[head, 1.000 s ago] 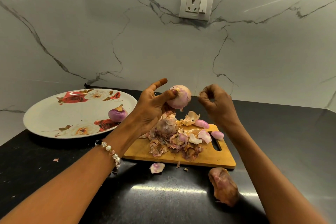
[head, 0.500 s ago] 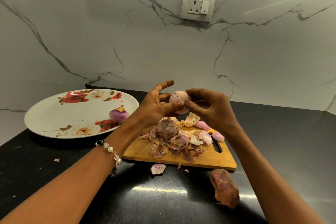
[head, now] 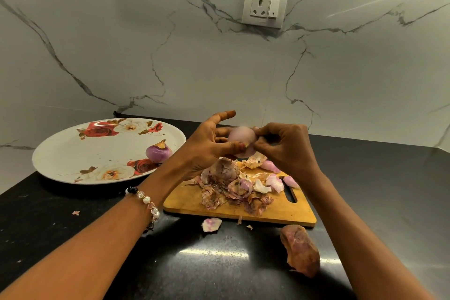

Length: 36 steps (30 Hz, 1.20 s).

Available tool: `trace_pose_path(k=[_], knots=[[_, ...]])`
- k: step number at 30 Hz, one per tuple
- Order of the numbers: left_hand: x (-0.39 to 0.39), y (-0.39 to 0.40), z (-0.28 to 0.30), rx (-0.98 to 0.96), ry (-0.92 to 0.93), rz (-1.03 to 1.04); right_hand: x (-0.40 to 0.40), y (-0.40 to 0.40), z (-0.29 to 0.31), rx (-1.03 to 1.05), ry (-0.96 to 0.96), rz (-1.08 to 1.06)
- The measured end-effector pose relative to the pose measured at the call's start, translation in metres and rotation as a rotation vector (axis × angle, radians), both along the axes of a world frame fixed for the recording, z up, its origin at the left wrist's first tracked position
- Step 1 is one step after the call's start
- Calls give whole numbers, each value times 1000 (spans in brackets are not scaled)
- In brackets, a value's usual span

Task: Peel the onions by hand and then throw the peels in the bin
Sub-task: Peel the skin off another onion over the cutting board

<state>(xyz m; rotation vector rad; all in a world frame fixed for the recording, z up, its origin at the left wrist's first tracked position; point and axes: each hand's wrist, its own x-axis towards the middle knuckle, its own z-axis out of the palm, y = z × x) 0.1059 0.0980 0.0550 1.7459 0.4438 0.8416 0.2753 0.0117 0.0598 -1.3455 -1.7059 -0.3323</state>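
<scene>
Your right hand (head: 283, 147) has come back from open air to pinch skin on the onion (head: 241, 139), which your left hand (head: 207, 147) grips in curled fingers above the cutting board (head: 287, 209), so peeling continues.

Right hand (head: 283, 147) came back to onion (head: 241, 137), now apparently pinching its skin.

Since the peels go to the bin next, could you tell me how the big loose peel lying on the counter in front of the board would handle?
The big loose peel looks papery and curled, so probably very light and brittle. It may crumble or shed flakes if squeezed, and likely slides on the glossy counter.
</scene>
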Motion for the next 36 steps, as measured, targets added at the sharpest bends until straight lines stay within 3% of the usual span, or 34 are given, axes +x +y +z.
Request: trace_pose_path(k=[7,20,30,36], knots=[[-1,1,2,18,7,6,1,-2,1,-55,127,68],[-2,-4,5,186,115,-15,1,-3,0,-54,-26,20],[-3,2,4,238,137,-14,2,-2,-1,-127,47,85],[-1,-1,4,268,142,-29,9,-2,0,-70,70,33]])
